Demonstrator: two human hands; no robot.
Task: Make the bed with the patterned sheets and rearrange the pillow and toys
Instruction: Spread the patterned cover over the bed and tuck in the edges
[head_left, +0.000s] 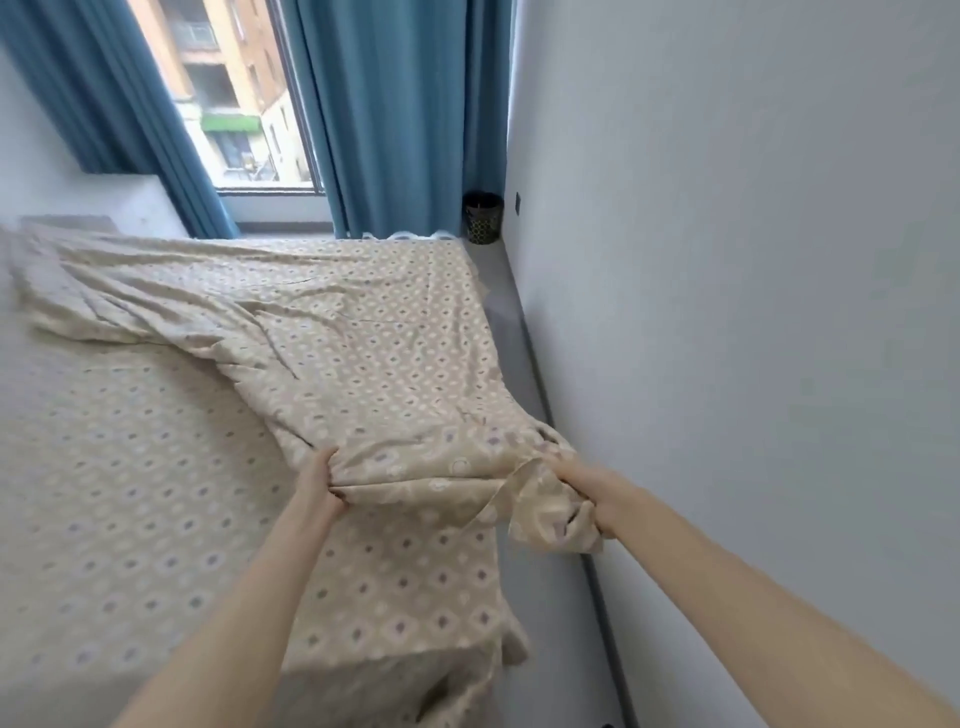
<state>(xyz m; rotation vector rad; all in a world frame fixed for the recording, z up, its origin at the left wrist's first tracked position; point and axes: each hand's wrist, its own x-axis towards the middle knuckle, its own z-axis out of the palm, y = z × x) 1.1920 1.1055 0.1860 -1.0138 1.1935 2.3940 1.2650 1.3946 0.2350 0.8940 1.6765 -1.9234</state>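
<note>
Both forearms reach up from the bottom of my feed toward the bed (395, 670); the left hand (317, 486) has its fingers curled over the near hem of the patterned cover (374, 353), pinching a fold of it with the thumb underneath; the right hand (582, 493) is closed tight round a bunched corner of the same cover, and loose cloth spills below the fist, past the bed's right edge; a thin fabric tie (496, 501) hangs from the hem between the two hands.

Under both hands I see the matching under-sheet (130, 493) lying flat over the mattress and draping off the near corner; the cover is lifted at my end and runs away in long diagonal creases, its far-left part rumpled and its far-right part lying flat up to the far edge of the bed.

Right of the bed a narrow strip of grey floor (550, 597) runs along the pale wall (727, 260); at its far end a dark bin (483, 217) stands in the corner; behind it hang blue curtains (395, 114), parted over a window (234, 104) showing buildings outside.
</note>
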